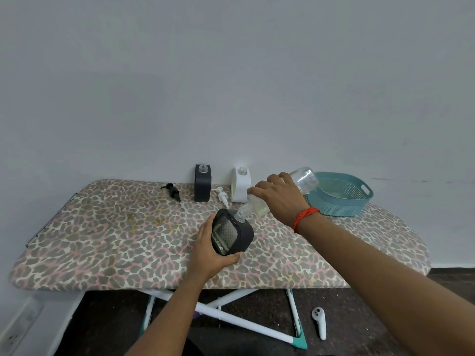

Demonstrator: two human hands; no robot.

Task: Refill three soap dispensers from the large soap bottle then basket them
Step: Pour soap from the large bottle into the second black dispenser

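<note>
Plain grey-white wall behind; dark floor below. Leopard-print tabletop (102, 240) on white folding legs w/ teal feet. L to R: black pump head (171, 191) lying loose, black dispenser (202, 185) upright & uncapped at back, white pump (223, 197) lying beside white dispenser (240, 186). Front centre: left hand (209, 249), grip clenched round a tilted black dispenser w/ glass window (231, 235). Right hand (280, 199) grasps the large soap bottle (303, 179), tipped neck-down into that dispenser's mouth. Teal basket (341, 194) far right. White controller (319, 322) on floor.
</note>
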